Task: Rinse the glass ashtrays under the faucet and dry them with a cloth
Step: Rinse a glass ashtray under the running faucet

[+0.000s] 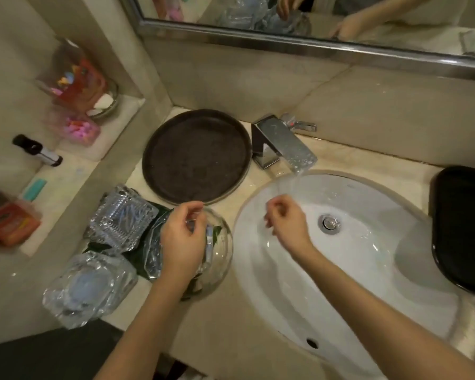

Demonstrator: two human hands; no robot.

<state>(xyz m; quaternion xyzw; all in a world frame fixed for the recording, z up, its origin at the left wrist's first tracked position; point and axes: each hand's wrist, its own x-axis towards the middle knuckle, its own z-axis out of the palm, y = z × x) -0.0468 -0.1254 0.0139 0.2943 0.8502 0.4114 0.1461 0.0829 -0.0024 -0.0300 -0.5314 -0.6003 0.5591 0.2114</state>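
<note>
Reaching left hand [183, 239] into round glass bowl [220, 259], fingers curled, grip unclear | right hand [284, 222] loosely curled, empty, under faucet [285, 144] stream | ashtrays [121, 218] lower left; heavy, slippery, chippable; grasp by thick sides

Under the left hand [182, 244]: part of a round glass bowl [222, 250] and the near edge of an ashtray [153, 252], both covered by palm and wrist. Fingertips curled inward, grip impossible to confirm. Right hand [287, 224] blurred in the water stream [291, 187], loosely closed, contents not readable. Left of the left hand, smeared packets [74, 86] on the shelf, labels illegible. Far right of the right hand, dark tray [462, 226] cut off by the frame edge. Above both hands, mirror [313, 23] cropped at the top, only partial reflections. Both forearms cut off at the bottom edge.
</note>
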